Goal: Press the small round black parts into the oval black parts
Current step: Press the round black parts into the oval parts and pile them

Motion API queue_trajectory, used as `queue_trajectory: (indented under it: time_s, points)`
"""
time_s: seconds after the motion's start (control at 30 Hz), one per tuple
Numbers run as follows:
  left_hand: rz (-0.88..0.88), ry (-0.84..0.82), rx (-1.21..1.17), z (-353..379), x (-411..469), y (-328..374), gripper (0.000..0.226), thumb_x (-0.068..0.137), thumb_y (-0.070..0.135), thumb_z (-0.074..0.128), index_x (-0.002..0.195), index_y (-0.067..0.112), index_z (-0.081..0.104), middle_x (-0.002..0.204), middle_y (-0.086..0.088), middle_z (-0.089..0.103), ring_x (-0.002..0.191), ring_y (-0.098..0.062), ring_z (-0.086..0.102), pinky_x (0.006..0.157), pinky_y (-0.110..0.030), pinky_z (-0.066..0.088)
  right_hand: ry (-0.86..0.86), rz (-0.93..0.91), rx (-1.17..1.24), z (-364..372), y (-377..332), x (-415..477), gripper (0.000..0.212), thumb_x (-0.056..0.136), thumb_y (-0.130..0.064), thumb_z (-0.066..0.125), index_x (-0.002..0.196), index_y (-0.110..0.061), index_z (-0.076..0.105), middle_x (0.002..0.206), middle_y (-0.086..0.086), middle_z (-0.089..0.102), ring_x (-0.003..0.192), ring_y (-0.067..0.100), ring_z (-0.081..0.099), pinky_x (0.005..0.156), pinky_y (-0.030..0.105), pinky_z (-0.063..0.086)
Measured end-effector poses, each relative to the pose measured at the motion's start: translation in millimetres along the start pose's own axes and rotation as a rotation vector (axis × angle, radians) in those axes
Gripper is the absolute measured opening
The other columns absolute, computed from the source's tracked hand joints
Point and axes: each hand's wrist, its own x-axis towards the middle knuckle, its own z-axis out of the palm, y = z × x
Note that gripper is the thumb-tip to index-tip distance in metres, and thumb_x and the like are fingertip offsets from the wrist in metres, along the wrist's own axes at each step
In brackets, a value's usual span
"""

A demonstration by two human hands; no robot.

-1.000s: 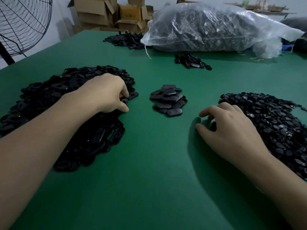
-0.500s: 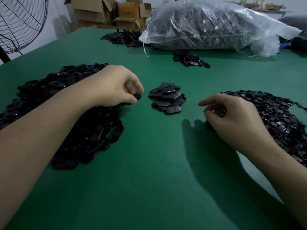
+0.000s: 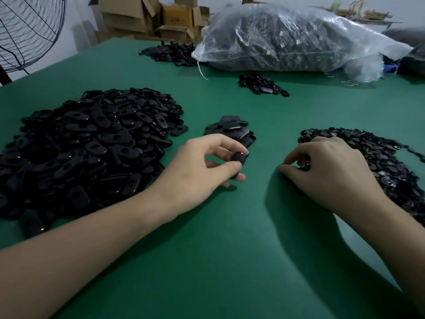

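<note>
A big heap of oval black parts point(image 3: 92, 143) covers the left of the green table point(image 3: 230, 261). My left hand point(image 3: 202, 171) has come off the heap and pinches one oval black part point(image 3: 239, 157) between thumb and fingers, just in front of a small stack of oval parts point(image 3: 232, 130). A heap of small round black parts point(image 3: 386, 162) lies on the right. My right hand point(image 3: 331, 173) rests on its left edge, fingertips curled round a small round part point(image 3: 304, 166) that is mostly hidden.
A large clear plastic bag point(image 3: 287, 38) full of dark parts lies at the back, with two more small piles point(image 3: 262, 85) point(image 3: 172, 52) near it. Cardboard boxes point(image 3: 147, 17) stand behind the table and a fan point(image 3: 25, 33) at the far left.
My left hand lifted an oval part out of the left heap and carried it right toward the table's middle. My right hand shifted slightly and closed its fingertips at the round-parts heap.
</note>
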Motion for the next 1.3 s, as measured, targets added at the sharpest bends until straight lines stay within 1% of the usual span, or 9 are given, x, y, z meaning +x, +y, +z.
queue_trajectory:
  time_s: [0.1, 0.2, 0.33, 0.5, 0.67, 0.8, 0.93, 1.17, 1.3]
  points:
    - [-0.028, 0.037, -0.107, -5, -3, -5, 0.020, 0.097, 0.004, 0.068, 0.113, 0.016, 0.070, 0.098, -0.002, 0.072, 0.087, -0.021, 0.079, 0.069, -0.029, 0.063, -0.015, -0.003, 0.032, -1, 0, 1, 0.010, 0.090, -0.046, 0.071, 0.086, -0.036, 0.072, 0.083, -0.012, 0.062, 0.095, 0.021, 0.054, 0.087, 0.045, 0.051]
    - [-0.059, 0.028, -0.115, -6, -1, -7, 0.026, 0.094, 0.001, 0.071, 0.115, 0.015, 0.069, 0.104, -0.010, 0.072, 0.089, -0.020, 0.079, 0.080, -0.031, 0.064, -0.012, -0.003, 0.063, -1, 0, 2, 0.010, 0.088, -0.042, 0.075, 0.082, -0.035, 0.071, 0.081, -0.015, 0.064, 0.091, 0.021, 0.057, 0.086, 0.047, 0.052]
    - [-0.063, 0.014, -0.094, -6, 1, -9, 0.033, 0.085, 0.002, 0.080, 0.111, 0.020, 0.070, 0.100, -0.004, 0.075, 0.090, -0.024, 0.079, 0.091, -0.039, 0.062, -0.010, -0.003, 0.111, 0, 0, 2, 0.011, 0.086, -0.040, 0.076, 0.080, -0.034, 0.070, 0.080, -0.015, 0.066, 0.088, 0.021, 0.057, 0.085, 0.048, 0.052]
    - [-0.028, -0.033, -0.140, -4, -1, -9, 0.027, 0.089, -0.005, 0.074, 0.106, 0.016, 0.071, 0.093, -0.003, 0.076, 0.088, -0.020, 0.079, 0.076, -0.023, 0.060, 0.021, -0.054, 0.070, 4, -1, 1, 0.011, 0.087, -0.039, 0.075, 0.081, -0.034, 0.067, 0.081, -0.014, 0.064, 0.091, 0.020, 0.052, 0.088, 0.050, 0.049]
    - [-0.022, -0.055, -0.132, -3, 0, -9, 0.027, 0.090, -0.004, 0.073, 0.106, 0.017, 0.071, 0.091, -0.002, 0.077, 0.087, -0.019, 0.079, 0.075, -0.022, 0.060, 0.098, -0.158, 0.078, 12, -2, 3, 0.010, 0.093, -0.032, 0.069, 0.087, -0.026, 0.064, 0.081, -0.016, 0.054, 0.090, 0.016, 0.048, 0.080, 0.040, 0.044]
    - [-0.012, -0.030, -0.145, -2, 0, -8, 0.031, 0.090, -0.004, 0.073, 0.112, 0.019, 0.069, 0.094, -0.004, 0.072, 0.086, -0.021, 0.079, 0.076, -0.027, 0.062, 0.135, -0.149, 0.405, 15, -12, -2, 0.008, 0.096, -0.033, 0.064, 0.089, -0.028, 0.060, 0.081, -0.015, 0.065, 0.076, 0.001, 0.057, 0.069, 0.022, 0.043]
    - [0.033, -0.037, -0.136, -2, -1, -7, 0.030, 0.092, -0.003, 0.071, 0.112, 0.019, 0.067, 0.098, -0.009, 0.069, 0.086, -0.022, 0.079, 0.075, -0.028, 0.062, -0.017, -0.132, 0.957, 18, -31, -13, 0.008, 0.098, -0.021, 0.065, 0.091, -0.019, 0.063, 0.086, -0.005, 0.076, 0.080, 0.008, 0.069, 0.071, 0.030, 0.049]
    - [0.052, -0.036, -0.102, -2, -1, -8, 0.026, 0.092, -0.001, 0.072, 0.107, 0.021, 0.071, 0.092, 0.005, 0.070, 0.084, -0.020, 0.079, 0.075, -0.026, 0.062, -0.127, -0.087, 1.182, 27, -33, -15, 0.004, 0.093, -0.008, 0.070, 0.093, -0.010, 0.067, 0.080, 0.006, 0.077, 0.076, 0.013, 0.073, 0.075, 0.020, 0.053]
    - [0.063, -0.035, -0.071, -2, -1, -9, 0.027, 0.091, 0.002, 0.074, 0.108, 0.022, 0.070, 0.095, 0.001, 0.074, 0.087, -0.021, 0.079, 0.082, -0.035, 0.063, -0.139, -0.012, 1.291, 27, -31, -13, 0.012, 0.090, -0.010, 0.071, 0.101, -0.014, 0.072, 0.082, 0.009, 0.078, 0.074, 0.012, 0.072, 0.073, 0.019, 0.054]
